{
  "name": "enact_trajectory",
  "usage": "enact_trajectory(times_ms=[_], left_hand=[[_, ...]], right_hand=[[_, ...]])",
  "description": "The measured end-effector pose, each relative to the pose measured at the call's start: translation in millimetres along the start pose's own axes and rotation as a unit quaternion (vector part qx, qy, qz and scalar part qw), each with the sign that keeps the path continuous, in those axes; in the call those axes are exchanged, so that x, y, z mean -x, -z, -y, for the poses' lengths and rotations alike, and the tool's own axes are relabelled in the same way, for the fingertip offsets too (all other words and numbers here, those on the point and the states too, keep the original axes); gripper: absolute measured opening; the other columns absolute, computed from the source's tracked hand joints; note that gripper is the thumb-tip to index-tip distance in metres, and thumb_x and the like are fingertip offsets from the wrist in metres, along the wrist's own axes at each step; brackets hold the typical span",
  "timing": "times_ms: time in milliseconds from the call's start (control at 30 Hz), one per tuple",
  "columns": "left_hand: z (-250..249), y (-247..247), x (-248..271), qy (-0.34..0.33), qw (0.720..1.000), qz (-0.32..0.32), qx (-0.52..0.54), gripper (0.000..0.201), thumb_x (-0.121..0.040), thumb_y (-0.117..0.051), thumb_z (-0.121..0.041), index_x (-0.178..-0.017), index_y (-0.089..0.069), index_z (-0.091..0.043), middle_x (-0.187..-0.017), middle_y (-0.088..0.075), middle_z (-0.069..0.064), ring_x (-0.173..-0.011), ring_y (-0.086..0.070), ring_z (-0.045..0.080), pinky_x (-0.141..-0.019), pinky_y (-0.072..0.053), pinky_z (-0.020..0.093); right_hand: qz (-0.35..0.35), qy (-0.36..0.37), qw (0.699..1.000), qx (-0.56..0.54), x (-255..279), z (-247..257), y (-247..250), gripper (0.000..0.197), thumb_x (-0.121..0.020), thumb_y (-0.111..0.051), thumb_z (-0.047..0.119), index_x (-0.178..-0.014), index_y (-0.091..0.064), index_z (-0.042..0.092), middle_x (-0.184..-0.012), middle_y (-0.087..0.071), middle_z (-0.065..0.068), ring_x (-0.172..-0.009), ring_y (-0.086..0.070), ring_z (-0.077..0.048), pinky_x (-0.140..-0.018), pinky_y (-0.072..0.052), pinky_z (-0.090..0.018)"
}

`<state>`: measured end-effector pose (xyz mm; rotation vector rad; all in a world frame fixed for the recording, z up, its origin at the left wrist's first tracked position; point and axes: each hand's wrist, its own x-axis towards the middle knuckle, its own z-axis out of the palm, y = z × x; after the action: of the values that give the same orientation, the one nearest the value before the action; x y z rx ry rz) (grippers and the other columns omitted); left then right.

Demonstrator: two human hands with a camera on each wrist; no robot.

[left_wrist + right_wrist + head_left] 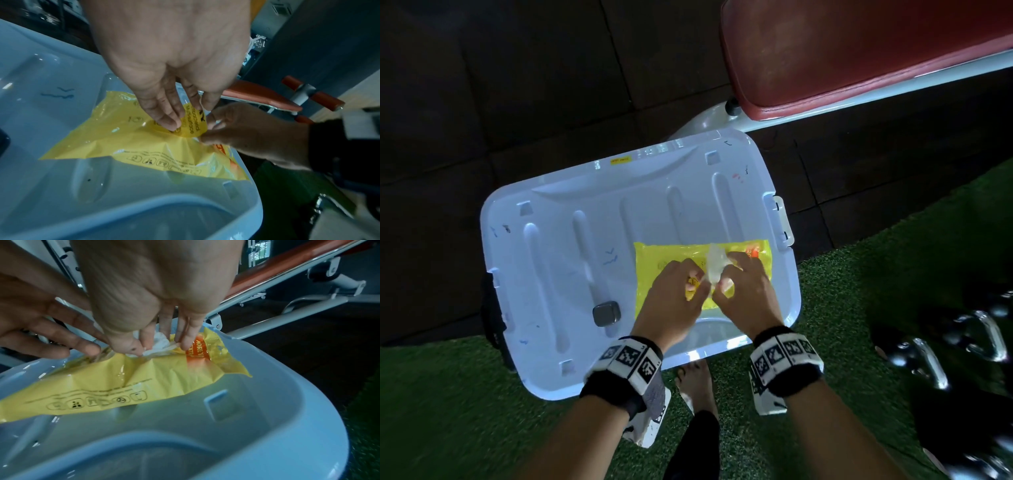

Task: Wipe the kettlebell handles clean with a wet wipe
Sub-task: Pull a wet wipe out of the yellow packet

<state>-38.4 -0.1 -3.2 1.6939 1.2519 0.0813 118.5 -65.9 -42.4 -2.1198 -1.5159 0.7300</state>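
A yellow wet-wipe pack (654,260) (123,139) (144,378) lies on a white bin lid (585,205). My left hand (688,281) (174,116) presses down on the pack with fairly straight fingers, and the pack's label flap (193,121) curls up against them. My right hand (726,274) (156,345) pinches a white wet wipe (714,263) (160,340) that sticks partly out of the pack's opening. Black kettlebells with shiny metal handles (989,335) stand on the floor to the right, away from both hands.
The lid (226,402) covers a bin on green artificial turf (448,411). A small grey metal block (606,313) rests on the lid's left part. A red padded bench (859,51) on a white frame stands behind. My bare foot (695,383) is by the lid's near edge.
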Motion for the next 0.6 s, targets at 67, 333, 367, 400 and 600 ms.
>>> enact_trajectory(times_ms=[67,333,367,400,600], left_hand=[[0.3,-7.8,0.2,-0.031,0.999,-0.001,-0.011,0.009,-0.100,-0.059,-0.031,-0.102,-0.058,-0.021,-0.101,-0.053,-0.006,-0.096,-0.061,0.014,-0.083,-0.054,0.040],[-1.9,-36.6,0.0,-0.055,0.976,0.058,-0.204,0.046,-0.100,-0.054,-0.041,-0.144,-0.053,-0.029,-0.147,-0.043,0.007,-0.125,-0.048,0.027,-0.102,-0.046,0.038],[-3.5,-41.6,-0.3,-0.051,0.961,0.075,-0.262,0.053,-0.100,-0.050,-0.047,-0.150,-0.045,-0.031,-0.153,-0.037,0.008,-0.129,-0.044,0.030,-0.103,-0.046,0.041],[-5.5,-46.4,-1.0,-0.042,0.947,0.083,-0.309,0.060,-0.099,-0.046,-0.054,-0.154,-0.036,-0.033,-0.157,-0.031,0.008,-0.134,-0.039,0.031,-0.104,-0.045,0.043],[-28.0,-66.0,-4.3,0.012,0.888,0.102,-0.448,0.080,-0.091,-0.042,-0.070,-0.158,-0.024,-0.029,-0.161,-0.024,0.012,-0.140,-0.035,0.034,-0.108,-0.035,0.049]], right_hand=[[0.016,0.032,0.999,-0.010,-4.7,-4.2,0.8,0.023,-0.071,-0.077,0.005,-0.087,-0.063,0.012,-0.092,-0.066,-0.005,-0.089,-0.059,-0.031,-0.083,-0.055,-0.048],[-0.110,-0.071,0.989,-0.067,2.5,-39.4,21.0,0.032,-0.076,-0.067,-0.011,-0.097,-0.078,0.010,-0.094,-0.066,-0.010,-0.074,-0.062,-0.015,-0.070,-0.052,-0.016],[-0.139,-0.098,0.983,-0.068,7.7,-42.8,27.2,0.032,-0.074,-0.069,-0.012,-0.095,-0.079,0.010,-0.093,-0.066,-0.009,-0.071,-0.060,-0.013,-0.069,-0.046,-0.005],[-0.158,-0.124,0.977,-0.073,14.3,-47.8,32.4,0.031,-0.072,-0.070,-0.011,-0.093,-0.080,0.010,-0.093,-0.066,-0.008,-0.069,-0.060,-0.014,-0.067,-0.042,0.000],[-0.154,-0.304,0.917,-0.210,62.2,-78.6,66.1,0.023,-0.075,-0.073,0.016,-0.098,-0.076,0.019,-0.090,-0.073,0.006,-0.074,-0.073,-0.014,-0.070,-0.060,-0.033]])
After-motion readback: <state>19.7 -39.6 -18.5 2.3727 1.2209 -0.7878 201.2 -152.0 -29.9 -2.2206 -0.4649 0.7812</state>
